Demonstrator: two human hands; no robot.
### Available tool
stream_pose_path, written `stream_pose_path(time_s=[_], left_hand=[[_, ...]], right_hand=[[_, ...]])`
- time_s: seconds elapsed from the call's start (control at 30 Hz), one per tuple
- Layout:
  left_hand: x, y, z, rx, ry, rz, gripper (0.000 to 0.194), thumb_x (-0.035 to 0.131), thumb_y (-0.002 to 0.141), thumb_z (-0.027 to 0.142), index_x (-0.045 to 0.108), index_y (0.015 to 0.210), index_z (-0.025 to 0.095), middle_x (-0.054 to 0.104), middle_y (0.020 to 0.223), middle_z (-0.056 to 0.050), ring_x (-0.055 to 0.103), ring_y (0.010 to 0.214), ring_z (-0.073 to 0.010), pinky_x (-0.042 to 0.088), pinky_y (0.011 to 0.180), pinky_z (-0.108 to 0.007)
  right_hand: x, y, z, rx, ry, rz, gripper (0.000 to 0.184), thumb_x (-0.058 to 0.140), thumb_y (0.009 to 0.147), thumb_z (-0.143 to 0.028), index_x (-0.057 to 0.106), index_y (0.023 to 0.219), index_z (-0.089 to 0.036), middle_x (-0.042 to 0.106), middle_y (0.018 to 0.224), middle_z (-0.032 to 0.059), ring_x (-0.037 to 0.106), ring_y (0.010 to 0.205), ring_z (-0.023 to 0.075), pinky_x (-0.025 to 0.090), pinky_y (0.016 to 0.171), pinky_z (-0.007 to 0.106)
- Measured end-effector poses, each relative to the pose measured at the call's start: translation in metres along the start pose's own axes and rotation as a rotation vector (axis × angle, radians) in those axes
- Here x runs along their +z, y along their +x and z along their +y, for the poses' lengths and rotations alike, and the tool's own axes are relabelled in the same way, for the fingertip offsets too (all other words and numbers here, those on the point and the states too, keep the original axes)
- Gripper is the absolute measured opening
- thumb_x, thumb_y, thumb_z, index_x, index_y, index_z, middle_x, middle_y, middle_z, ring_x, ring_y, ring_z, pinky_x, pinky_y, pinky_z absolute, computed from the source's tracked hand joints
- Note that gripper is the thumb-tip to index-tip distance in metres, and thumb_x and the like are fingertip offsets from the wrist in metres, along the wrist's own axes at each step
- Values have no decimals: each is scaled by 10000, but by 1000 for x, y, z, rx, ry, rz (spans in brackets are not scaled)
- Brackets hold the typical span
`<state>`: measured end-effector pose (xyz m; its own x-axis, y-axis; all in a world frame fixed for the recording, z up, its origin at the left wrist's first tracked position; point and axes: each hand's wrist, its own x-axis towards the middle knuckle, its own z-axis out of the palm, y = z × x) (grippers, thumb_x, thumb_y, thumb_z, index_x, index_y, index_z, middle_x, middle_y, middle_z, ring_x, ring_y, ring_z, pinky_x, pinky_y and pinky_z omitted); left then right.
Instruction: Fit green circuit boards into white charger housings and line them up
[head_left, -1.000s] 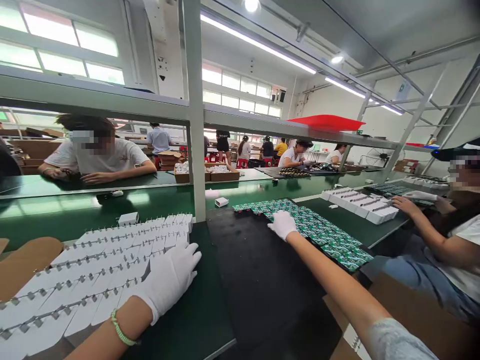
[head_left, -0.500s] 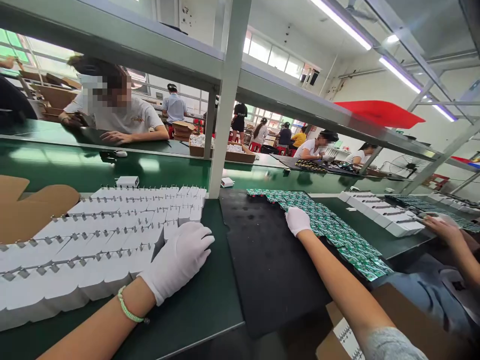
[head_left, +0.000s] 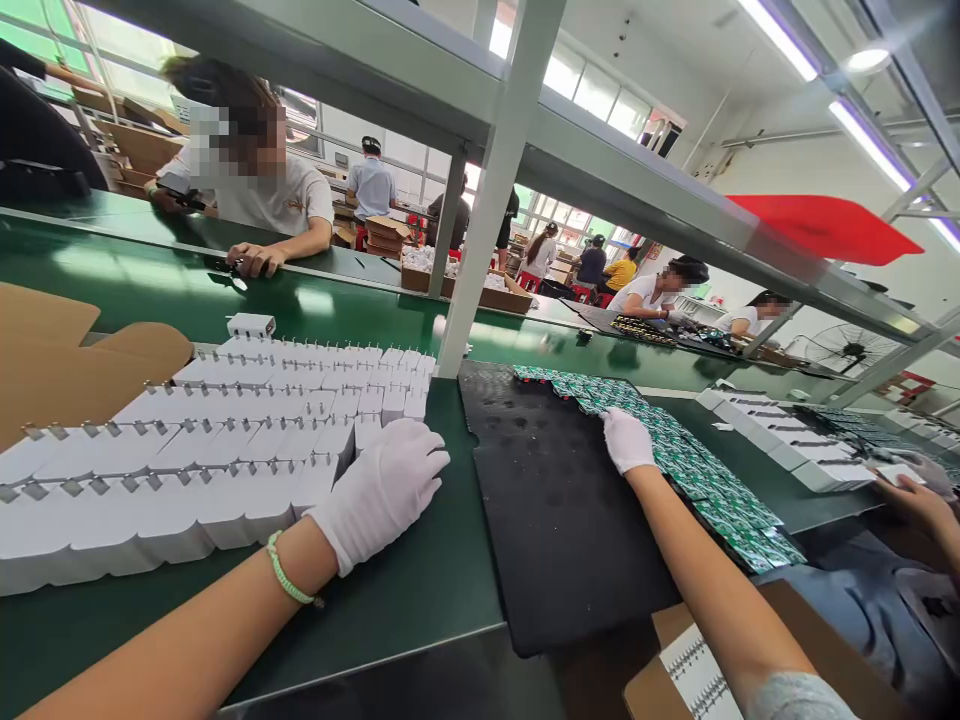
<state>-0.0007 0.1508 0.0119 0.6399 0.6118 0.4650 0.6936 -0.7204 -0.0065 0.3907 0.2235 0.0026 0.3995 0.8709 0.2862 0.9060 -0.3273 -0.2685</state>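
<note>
A green conveyor workbench [head_left: 405,610] runs across the view beneath a white steel shelf frame [head_left: 499,190], with a black mat [head_left: 570,530] lying on it. Left of the black mat, white plug adapters [head_left: 225,440] with metal prongs stand packed in long rows, and a flat cardboard sheet [head_left: 75,370] lies farther left. Overlapping rows of green circuit boards [head_left: 712,480] run along the mat's right edge. Beyond the mat, a co-worker [head_left: 277,200] in a white T-shirt leans over the far bench. Right of it, a co-worker's hand [head_left: 911,500] holds a small white piece near more adapters.

The person's bare forearms reach forward from the bottom of the view. The left hand [head_left: 382,495], in a white cotton glove, lies palm down with fingers together, touching the near corner of the adapter rows and holding nothing. A green beaded bracelet [head_left: 285,570] circles that wrist. The gloved right hand [head_left: 628,440] is bunched narrow on the boards; whether it grips one cannot be told.
</note>
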Motion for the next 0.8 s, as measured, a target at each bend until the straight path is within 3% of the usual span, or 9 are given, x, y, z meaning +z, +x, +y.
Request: stream_pose_path(time_s=[0.17,0.37,0.43,0.5,0.63,0.7,0.8], left_hand=[[-4,1,4,-3,66,-42,135,556,862,168,626,976,181,612,993,-72,534,980,-244,422,923,-412],[-10,-5,12,-99,358,-157,371,684,792,329,599,1114,166,590,1101,-133,436,1189,-358,221,1091,-581],[-14,-8,11,-93,376,-201,372,672,794,335,603,1116,163,592,1093,-141,461,1154,-361,280,1059,-565],[-20,-10,11,-100,382,-241,248,608,830,262,621,1065,182,607,999,-114,532,1021,-323,395,955,-506],[-30,-10,13,-119,431,-288,191,482,878,151,633,985,197,570,795,-63,555,759,-252,465,714,-395],[-28,-8,16,-125,368,-263,245,531,887,232,596,1116,172,582,855,-76,562,778,-252,477,719,-396],[-19,-4,22,-127,134,-195,548,626,852,378,453,1312,134,579,1075,-120,570,943,-265,498,820,-396]], right_hand=[[-10,-12,-3,-97,379,-37,331,524,952,-388,562,1191,-161,592,1200,95,608,1017,219,511,872,432],[-1,-39,-31,-321,714,-403,479,457,936,-515,608,1141,-110,676,893,81,622,676,146,516,582,279],[3,-41,-37,-340,742,-471,517,499,892,-543,619,1118,-94,651,750,53,539,529,117,434,460,239],[4,-41,-39,-335,754,-499,530,524,866,-557,615,1100,-91,608,665,23,452,453,95,359,401,223],[-4,-43,-38,-374,807,-573,582,502,862,-584,578,1160,-90,622,735,47,461,494,105,399,445,247],[-11,-50,-40,-430,822,-657,605,491,861,-597,591,1180,-92,639,779,70,512,553,129,449,509,275],[-17,-64,-48,-509,789,-756,539,509,862,-580,674,1101,-127,641,785,75,564,618,159,482,582,307]])
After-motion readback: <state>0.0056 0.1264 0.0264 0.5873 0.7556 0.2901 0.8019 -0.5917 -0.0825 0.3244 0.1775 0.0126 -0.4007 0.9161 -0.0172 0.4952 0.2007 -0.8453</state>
